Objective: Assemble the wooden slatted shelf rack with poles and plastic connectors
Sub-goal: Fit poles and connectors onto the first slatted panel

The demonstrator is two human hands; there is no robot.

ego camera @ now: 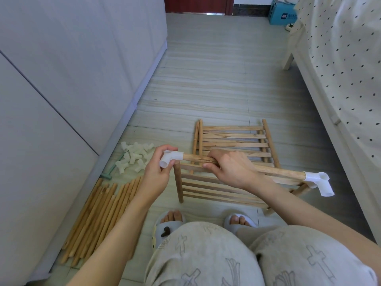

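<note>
Loose wooden poles [99, 215] bundled on floor far left; pile of spare plastic connectors [135, 156] just beyond.

Left hand [158, 172] pinches white three-way connector [170, 158] seated on left end of held pole [274, 171]. Connector likely light, smooth, somewhat slippery; grip on elbow body, not on open sockets.

Right hand [228, 169] curled round pole mid-length. Pole stiff, light; hold near joint for push or twist.

Second connector [319, 182] on pole's right end.

Slatted shelf panels [231, 139] flat on floor beneath; thin slats, lift by side rails.
</note>
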